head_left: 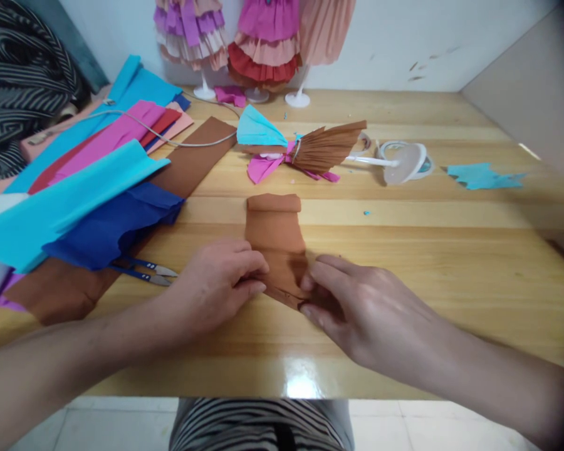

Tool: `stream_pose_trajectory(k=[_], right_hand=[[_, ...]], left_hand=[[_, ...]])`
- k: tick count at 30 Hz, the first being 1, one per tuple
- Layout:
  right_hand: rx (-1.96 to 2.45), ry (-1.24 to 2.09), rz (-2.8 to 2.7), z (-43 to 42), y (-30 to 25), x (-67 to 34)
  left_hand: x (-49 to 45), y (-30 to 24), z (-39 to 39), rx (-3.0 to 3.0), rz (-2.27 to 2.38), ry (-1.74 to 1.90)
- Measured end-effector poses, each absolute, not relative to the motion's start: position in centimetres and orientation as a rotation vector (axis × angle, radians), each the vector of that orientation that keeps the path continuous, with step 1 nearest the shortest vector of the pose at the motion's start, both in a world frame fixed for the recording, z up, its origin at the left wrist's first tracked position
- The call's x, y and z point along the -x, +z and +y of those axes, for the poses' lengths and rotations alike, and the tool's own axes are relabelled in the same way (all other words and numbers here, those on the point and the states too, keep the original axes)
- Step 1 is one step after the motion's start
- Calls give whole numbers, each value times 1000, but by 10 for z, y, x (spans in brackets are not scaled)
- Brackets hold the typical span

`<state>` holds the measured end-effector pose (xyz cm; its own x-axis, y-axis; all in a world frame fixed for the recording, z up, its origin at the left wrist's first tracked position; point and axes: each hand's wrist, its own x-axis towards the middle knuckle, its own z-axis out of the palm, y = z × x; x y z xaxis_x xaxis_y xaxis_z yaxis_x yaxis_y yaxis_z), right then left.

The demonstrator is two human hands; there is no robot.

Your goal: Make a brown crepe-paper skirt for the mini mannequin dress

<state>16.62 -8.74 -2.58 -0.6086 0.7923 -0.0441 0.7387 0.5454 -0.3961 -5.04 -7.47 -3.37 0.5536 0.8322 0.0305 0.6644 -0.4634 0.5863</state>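
A brown strip of crepe paper lies in front of me, its far end curled into a loose roll. My left hand pinches the near left corner between thumb and fingers. At the near right corner my right hand grips the same strip, fingers closed on its edge. The near edge looks slightly lifted or folded between the two hands. Just left of my left hand lie blue-handled thread snips, partly under dark blue crepe paper.
Stacked paper sheets, including a light blue sheet, cover the table's left side. Behind the strip lies a doll-like figure with a pleated brown skirt on a white stand. A torn blue scrap is at right; ruffled paper dresses stand behind.
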Motion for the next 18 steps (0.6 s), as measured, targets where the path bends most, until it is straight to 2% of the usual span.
stream_pose_trajectory(k=[13, 18], right_hand=[[1283, 562, -2639, -88, -30, -167], [1189, 380, -2693, -93, -31, -167]], left_hand=[[54, -44, -80, -2553, 1128, 512], [55, -45, -80, -2585, 1100, 530]])
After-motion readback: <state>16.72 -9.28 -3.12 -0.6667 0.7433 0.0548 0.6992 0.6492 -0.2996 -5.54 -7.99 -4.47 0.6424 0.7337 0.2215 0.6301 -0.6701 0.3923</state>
